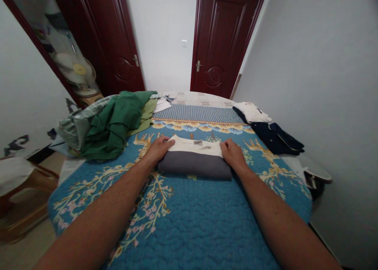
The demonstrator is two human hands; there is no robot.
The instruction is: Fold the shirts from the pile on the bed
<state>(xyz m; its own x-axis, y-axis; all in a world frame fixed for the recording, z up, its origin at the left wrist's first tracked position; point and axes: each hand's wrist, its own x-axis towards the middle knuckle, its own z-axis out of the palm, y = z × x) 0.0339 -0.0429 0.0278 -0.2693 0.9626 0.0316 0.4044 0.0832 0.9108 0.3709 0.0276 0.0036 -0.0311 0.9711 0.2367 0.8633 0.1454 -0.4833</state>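
Observation:
A folded garment [195, 159], cream on its far half and dark grey on its near half, lies in the middle of the bed. My left hand [158, 148] grips its left end, with the thumb laid over the cream edge. At the right end my right hand [233, 153] is closed on the cloth in the same way. Both forearms reach out over the blue quilt [191, 222], which carries a floral and branch pattern.
A heap of green and striped clothes [109, 122] sits at the bed's far left. Navy [276, 138] and white [252, 111] garments lie at the far right. Two dark red doors [221, 41] stand behind the bed, a fan [78, 71] at the left, a wall close on the right.

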